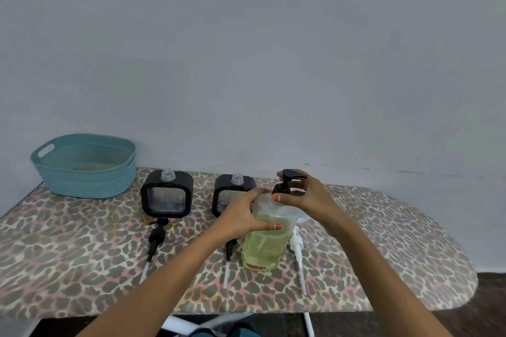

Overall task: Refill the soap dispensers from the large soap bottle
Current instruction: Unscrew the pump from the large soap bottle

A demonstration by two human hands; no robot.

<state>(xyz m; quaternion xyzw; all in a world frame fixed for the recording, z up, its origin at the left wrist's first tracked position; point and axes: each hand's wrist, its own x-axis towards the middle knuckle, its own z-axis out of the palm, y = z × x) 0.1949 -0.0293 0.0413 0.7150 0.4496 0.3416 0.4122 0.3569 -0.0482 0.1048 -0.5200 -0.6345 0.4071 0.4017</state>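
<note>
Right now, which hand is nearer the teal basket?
Left. The left hand grips the soap bottle right of the basket; the right hand holds the black pump farther right.

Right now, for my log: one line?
left hand grips large soap bottle | right hand holds black pump at its neck

- leopard-print bench (pixel 82 268), lower frame;
- teal basket (pixel 85 183), far left;
- left dispenser (pixel 167 194), right dispenser (pixel 223 195), centre, uncapped;
- left black pump (pixel 156 238), middle black pump (pixel 229 249), white pump (pixel 297 246), lying flat;
- soap bottle (pixel 264 247), upright.
</note>
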